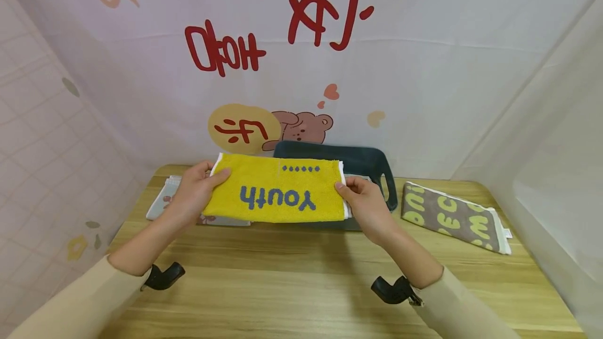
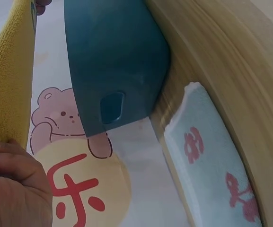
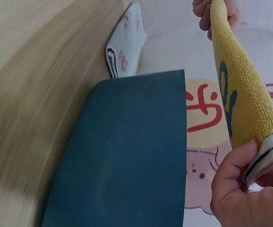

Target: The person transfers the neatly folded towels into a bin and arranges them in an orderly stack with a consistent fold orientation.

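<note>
A folded yellow towel [image 1: 278, 187] with grey "Youth" lettering, upside down in the head view, is stretched between both hands above the table. My left hand [image 1: 194, 190] pinches its left end, thumb on the front face. At the opposite end, my right hand [image 1: 366, 204] pinches the white-edged side between thumb and fingers, seen closely in the right wrist view, where the towel [image 3: 242, 90] hangs in folded layers. Behind and below the towel stands a dark teal basket [image 1: 330, 149] with handle holes; the towel hides part of it.
A pale folded towel with pink print [image 2: 198, 146] lies left of the basket. On the right lies a brown towel with yellow-green letters [image 1: 449, 216]. The wooden table [image 1: 282, 281] meets a printed white backdrop [image 1: 424, 82] behind.
</note>
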`<state>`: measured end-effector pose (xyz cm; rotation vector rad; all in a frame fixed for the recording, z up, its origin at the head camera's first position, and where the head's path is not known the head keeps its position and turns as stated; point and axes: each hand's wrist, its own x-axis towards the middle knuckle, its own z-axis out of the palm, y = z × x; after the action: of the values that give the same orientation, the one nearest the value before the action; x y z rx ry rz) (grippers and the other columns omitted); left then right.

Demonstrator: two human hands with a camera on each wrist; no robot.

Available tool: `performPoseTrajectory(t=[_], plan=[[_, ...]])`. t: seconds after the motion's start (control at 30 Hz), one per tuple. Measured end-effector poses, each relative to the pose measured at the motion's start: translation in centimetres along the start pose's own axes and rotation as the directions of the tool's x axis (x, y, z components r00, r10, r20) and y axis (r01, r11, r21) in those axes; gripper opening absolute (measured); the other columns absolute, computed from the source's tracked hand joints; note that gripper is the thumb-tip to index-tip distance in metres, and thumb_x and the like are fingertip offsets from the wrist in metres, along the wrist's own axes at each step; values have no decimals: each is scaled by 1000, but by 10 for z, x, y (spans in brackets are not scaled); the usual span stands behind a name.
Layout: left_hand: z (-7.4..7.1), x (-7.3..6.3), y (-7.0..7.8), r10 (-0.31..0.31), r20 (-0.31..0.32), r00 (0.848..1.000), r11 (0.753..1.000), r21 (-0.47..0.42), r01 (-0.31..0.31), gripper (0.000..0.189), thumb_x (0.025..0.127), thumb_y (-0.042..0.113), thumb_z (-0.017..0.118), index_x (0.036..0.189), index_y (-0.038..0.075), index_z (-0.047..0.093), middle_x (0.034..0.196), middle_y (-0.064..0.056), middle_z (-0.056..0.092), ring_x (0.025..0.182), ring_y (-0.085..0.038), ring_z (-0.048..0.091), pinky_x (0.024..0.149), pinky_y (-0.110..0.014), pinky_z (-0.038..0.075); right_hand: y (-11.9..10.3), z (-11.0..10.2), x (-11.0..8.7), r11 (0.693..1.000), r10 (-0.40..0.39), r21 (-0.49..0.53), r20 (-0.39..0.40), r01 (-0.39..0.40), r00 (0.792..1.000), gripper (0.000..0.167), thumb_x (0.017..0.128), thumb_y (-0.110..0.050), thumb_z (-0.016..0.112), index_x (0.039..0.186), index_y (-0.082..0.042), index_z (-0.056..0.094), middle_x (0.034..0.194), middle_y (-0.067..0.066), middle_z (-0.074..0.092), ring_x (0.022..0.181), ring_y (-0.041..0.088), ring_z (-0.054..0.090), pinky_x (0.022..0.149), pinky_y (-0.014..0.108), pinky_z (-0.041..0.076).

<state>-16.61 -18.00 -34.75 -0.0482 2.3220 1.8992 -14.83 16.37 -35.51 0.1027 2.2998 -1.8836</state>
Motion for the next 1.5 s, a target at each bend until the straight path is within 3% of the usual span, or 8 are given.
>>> performPoseTrajectory(t=[0.17, 0.43, 0.73, 1.03, 1.33, 1.5], plan=[[12, 7, 2, 29, -11, 1000, 1000, 7, -29, 36, 109, 30, 57, 123, -3, 52, 91, -1, 73, 73, -12, 71, 64, -26, 59, 2, -10, 4, 1000, 9, -5, -20, -9, 1000, 34, 110, -22, 58, 130, 5, 59, 111, 15, 66, 90, 20, 68, 75, 27, 60], [26, 16, 5, 32, 16, 999, 999, -5, -32, 37, 111, 27, 54, 128, -5, 48, 92, -9, 71, 69, -16, 72, 58, -32, 60, 5, -23, 8, 1000, 27, 15, -38, -26, 999, 35, 109, -21, 58, 130, 8, 58, 109, 13, 67, 87, 17, 69, 75, 26, 60], [44, 31, 8, 38, 24, 999, 999, 19, -38, 34, 110, 26, 55, 126, -4, 51, 97, -12, 70, 72, -13, 70, 62, -25, 58, 4, -42, 11, 999, 26, -35, -66, -28, 997, 38, 110, -25, 57, 131, 7, 57, 106, 9, 66, 82, 14, 65, 71, 23, 56], [57, 45, 11, 49, 21, 999, 997, -53, -48, 37, 110, 25, 55, 132, -5, 53, 103, -14, 73, 74, -12, 72, 67, -24, 60, 4, -60, 19, 997, 6, -75, -60, -10, 998, 37, 111, -26, 55, 129, 7, 56, 101, 4, 65, 80, 11, 64, 70, 23, 55], [75, 54, 14, 60, 21, 998, 996, -72, -58, 36, 112, 27, 52, 130, -4, 51, 104, -15, 72, 74, -14, 70, 65, -25, 57, 1, -75, 27, 993, 12, -118, -90, -23, 996, 44, 111, -31, 54, 133, 7, 55, 107, 6, 64, 86, 11, 64, 75, 21, 55], [84, 59, 15, 67, 40, 997, 995, -71, -64, 36, 112, 28, 51, 132, -3, 51, 93, -9, 65, 59, -12, 52, 56, -23, 45, 2, -81, 32, 994, 24, -100, -104, -35, 994, 44, 111, -31, 53, 134, 7, 53, 111, 8, 62, 90, 10, 64, 78, 19, 56]])
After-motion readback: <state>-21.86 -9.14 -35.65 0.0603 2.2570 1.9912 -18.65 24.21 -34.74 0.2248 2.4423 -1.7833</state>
